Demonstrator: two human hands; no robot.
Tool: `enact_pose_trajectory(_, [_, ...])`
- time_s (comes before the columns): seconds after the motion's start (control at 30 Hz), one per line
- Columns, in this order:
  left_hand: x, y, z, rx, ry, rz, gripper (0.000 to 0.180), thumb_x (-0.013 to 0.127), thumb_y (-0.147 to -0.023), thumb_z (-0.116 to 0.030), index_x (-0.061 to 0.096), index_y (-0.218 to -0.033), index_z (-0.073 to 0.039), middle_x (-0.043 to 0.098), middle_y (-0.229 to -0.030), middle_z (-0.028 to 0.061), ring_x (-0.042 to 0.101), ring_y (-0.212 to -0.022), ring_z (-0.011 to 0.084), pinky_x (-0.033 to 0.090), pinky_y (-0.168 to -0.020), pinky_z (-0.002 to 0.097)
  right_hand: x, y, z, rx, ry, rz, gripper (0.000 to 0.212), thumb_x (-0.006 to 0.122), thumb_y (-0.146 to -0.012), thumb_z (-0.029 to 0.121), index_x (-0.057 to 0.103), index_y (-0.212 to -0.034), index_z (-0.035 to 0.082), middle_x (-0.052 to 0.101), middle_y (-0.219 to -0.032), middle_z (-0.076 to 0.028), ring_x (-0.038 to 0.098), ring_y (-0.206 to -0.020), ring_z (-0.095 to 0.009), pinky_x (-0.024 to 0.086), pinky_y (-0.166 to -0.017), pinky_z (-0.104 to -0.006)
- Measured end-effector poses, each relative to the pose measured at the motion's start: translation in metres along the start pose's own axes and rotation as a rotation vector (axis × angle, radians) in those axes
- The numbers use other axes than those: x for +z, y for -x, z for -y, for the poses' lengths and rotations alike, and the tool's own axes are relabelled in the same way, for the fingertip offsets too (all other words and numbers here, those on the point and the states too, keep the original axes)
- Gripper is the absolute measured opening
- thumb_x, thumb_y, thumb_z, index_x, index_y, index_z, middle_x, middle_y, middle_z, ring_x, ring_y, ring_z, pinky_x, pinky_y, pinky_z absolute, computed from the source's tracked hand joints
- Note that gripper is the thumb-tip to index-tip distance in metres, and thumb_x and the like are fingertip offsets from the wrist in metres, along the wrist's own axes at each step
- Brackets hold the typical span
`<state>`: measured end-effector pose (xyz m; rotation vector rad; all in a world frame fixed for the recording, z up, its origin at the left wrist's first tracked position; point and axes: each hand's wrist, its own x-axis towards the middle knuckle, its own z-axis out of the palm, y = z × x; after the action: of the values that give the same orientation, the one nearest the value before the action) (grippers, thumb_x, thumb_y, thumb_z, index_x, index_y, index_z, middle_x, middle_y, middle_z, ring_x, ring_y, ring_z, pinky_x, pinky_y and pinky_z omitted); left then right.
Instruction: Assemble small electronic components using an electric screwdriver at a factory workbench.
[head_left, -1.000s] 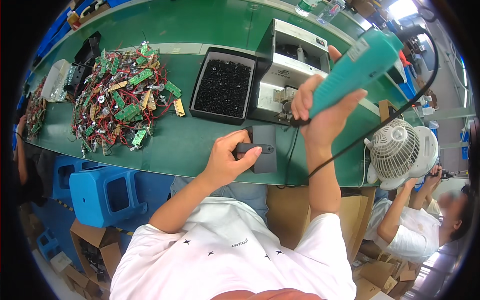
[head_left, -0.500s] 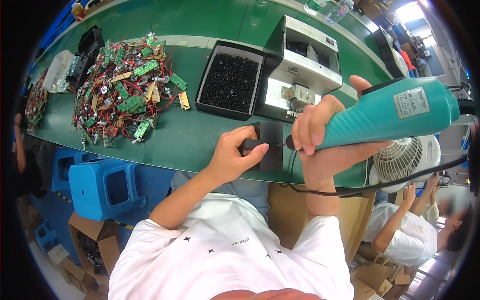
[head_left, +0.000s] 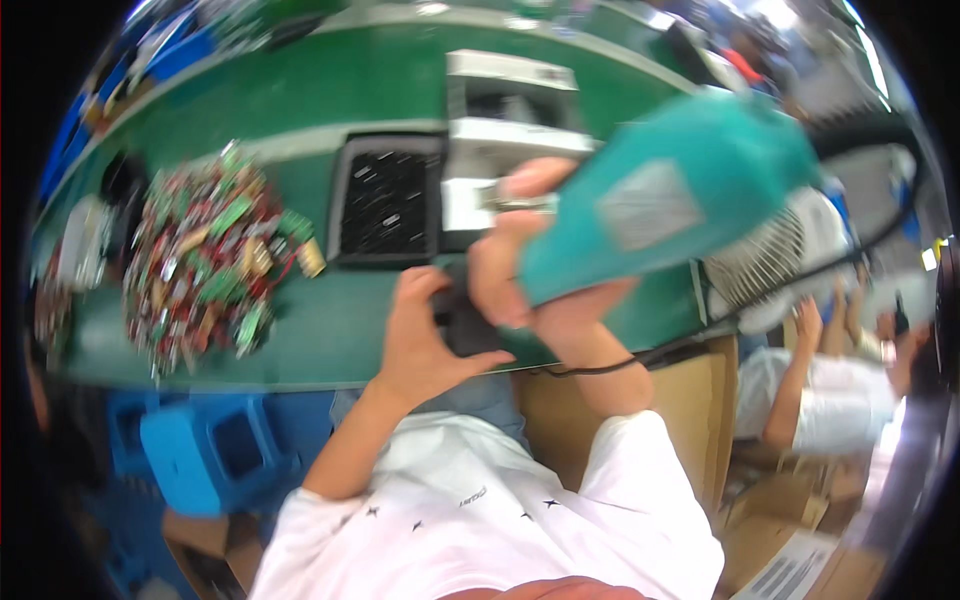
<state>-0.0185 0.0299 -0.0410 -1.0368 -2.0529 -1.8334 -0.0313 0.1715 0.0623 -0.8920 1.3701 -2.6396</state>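
White T-shirt fabric fills the near edge. Past it, the right hand is curled around a teal electric screwdriver, its tip out of sight and a black cord looping off its back end. The left hand is spread wide, thumb and fingers well parted about a black block; blur hides whether they press on it. That block is at the front of the green workbench. Beyond stand a black box of small screws, a white-fronted screw feeder just to its right, and, left of the box, a tangled heap of circuit boards.
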Motion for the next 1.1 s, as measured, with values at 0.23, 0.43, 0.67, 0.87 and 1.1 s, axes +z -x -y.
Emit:
enact_pose_trajectory(0.23, [-0.002, 0.01, -0.004, -0.137, -0.239, -0.079, 0.06, 0.066, -0.07, -0.007, 0.043, -0.124, 0.001, 0.052, -0.112, 0.0153, 0.055, -0.091, 0.0266, 0.045, -0.084, 0.0333, -0.046, -0.01, 0.043, -0.548, 0.314, -0.207, 0.065, 0.038, -0.09, 0.056, 0.033, -0.128, 0.003, 0.052, -0.057, -0.009, 0.04, -0.039, -0.013, 0.033, -0.038, -0.0222])
enact_pose_trajectory(0.43, [-0.029, 0.004, -0.007, -0.225, -0.212, -0.121, 0.041, 0.044, -0.09, -0.023, 0.046, -0.124, 0.0, 0.049, -0.122, 0.0139, 0.046, -0.114, 0.0248, 0.032, -0.1, 0.0358, -0.154, 0.015, 0.032, -0.659, 0.917, -0.785, 0.06, 0.053, -0.089, 0.035, 0.026, -0.135, 0.007, 0.057, -0.075, -0.012, 0.049, -0.051, -0.016, 0.038, -0.048, -0.0247])
enact_pose_trajectory(0.67, [-0.133, -0.179, 0.023, -0.531, 0.307, -0.046, 0.043, 0.047, -0.096, -0.03, 0.05, -0.126, 0.001, 0.056, -0.12, 0.0109, 0.055, -0.106, 0.018, 0.042, -0.091, 0.0287, -0.137, 0.018, 0.021, -0.6, 1.321, -0.903, 0.069, 0.063, -0.08, 0.014, 0.027, -0.138, 0.01, 0.062, -0.088, -0.014, 0.059, -0.061, -0.025, 0.046, -0.056, -0.0332])
enact_pose_trajectory(0.87, [-0.216, -0.29, 0.197, -0.843, 0.172, -0.047, 0.046, 0.056, -0.089, -0.031, 0.053, -0.118, 0.005, 0.063, -0.103, 0.0145, 0.062, -0.089, 0.0277, 0.047, -0.084, 0.0326, -0.129, 0.015, 0.008, -0.593, 1.326, -0.864, 0.068, 0.065, -0.078, 0.012, 0.03, -0.137, 0.009, 0.064, -0.091, -0.013, 0.061, -0.062, -0.026, 0.047, -0.055, -0.0339])
enact_pose_trajectory(1.1, [-0.224, -0.321, 0.247, -0.392, -0.785, -0.521, 0.059, 0.062, -0.077, -0.038, 0.054, -0.118, 0.002, 0.062, -0.105, 0.0211, 0.061, -0.09, 0.0357, 0.046, -0.086, 0.0411, -0.123, 0.004, 0.012, -0.663, 1.341, -0.88, 0.066, 0.065, -0.078, 0.013, 0.032, -0.136, 0.009, 0.065, -0.087, -0.012, 0.06, -0.06, -0.025, 0.046, -0.052, -0.0338])
